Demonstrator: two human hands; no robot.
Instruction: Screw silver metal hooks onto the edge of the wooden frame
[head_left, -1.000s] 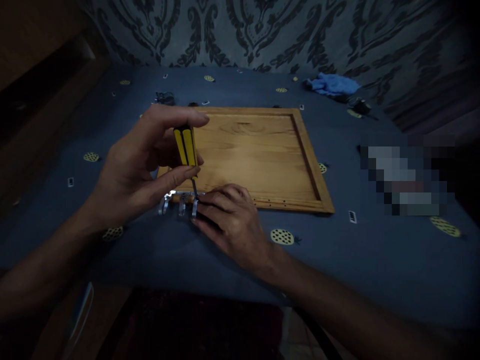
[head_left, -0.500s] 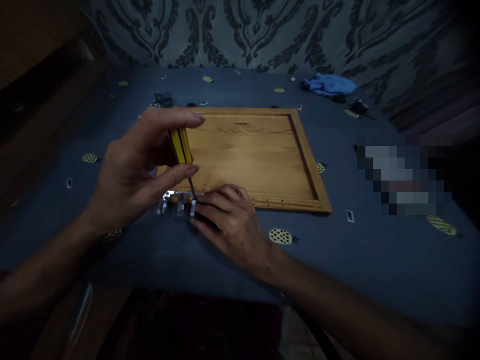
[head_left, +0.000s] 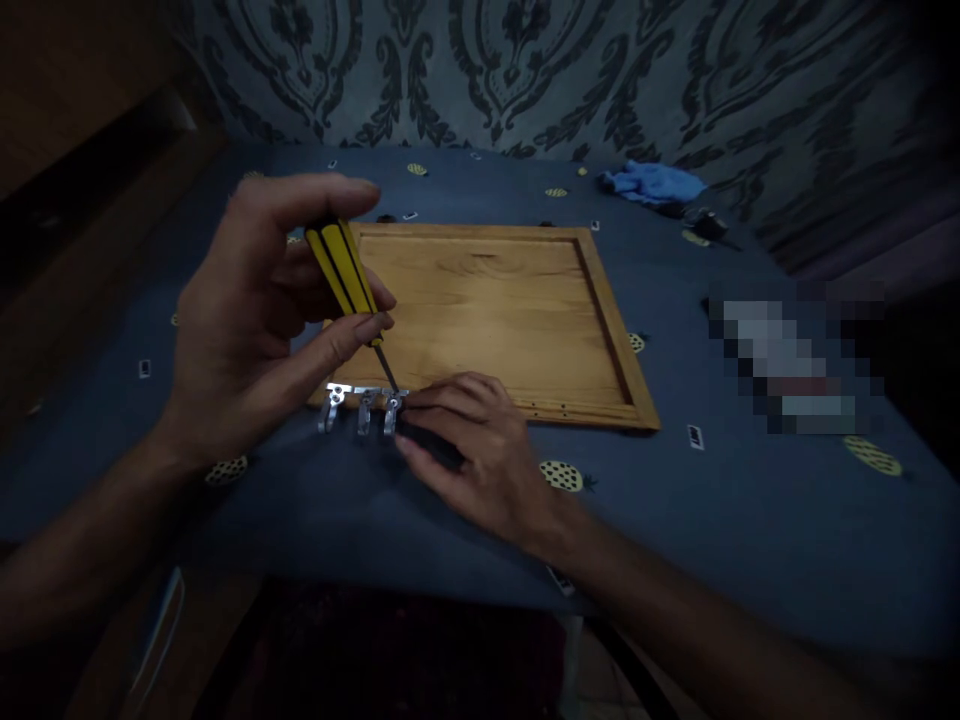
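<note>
My left hand (head_left: 255,320) grips the yellow and black handle of a screwdriver (head_left: 346,275), which tilts with its tip down at a silver hook rack (head_left: 360,402). The rack lies along the near edge of a framed wooden board (head_left: 487,310) on a blue cloth. My right hand (head_left: 469,450) rests palm down at the right end of the rack, its fingers curled and pressing on the board's near edge. What lies under those fingers is hidden.
The blue patterned cloth (head_left: 675,500) covers the table. A crumpled blue rag (head_left: 651,184) and a small dark object (head_left: 705,222) lie at the back right. A blurred patch (head_left: 795,360) sits at the right. A patterned wall stands behind.
My left hand has risen and leaned the screwdriver handle to the left, with the tip still at the rack. My right hand has stayed in place.
</note>
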